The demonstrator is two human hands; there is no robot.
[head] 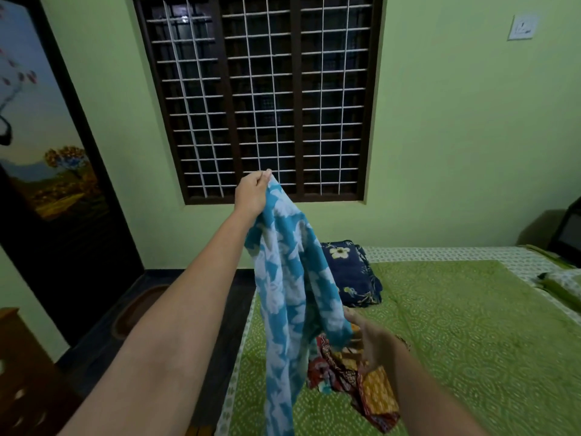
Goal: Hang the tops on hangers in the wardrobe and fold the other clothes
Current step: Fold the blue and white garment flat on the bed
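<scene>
Turquoise white-floral cotton garment [292, 278] hangs above green printed bedspread [456, 325] | left hand [251, 193] pinch grip at top edge | right hand [374, 344] fingers slack, near hem, empty | risk: thin pinch slips, cloth drops onto red-orange patterned clothes pile [352, 379]

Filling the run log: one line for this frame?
left hand: pinches blue garment, lifted | right hand: open beside it | red-orange clothes: on bed

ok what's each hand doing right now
Left hand: raised, pinching the top of the blue and white floral cloth garment, which hangs down.
Right hand: fingers relaxed beside the garment's lower edge; any grip cannot be told.
</scene>
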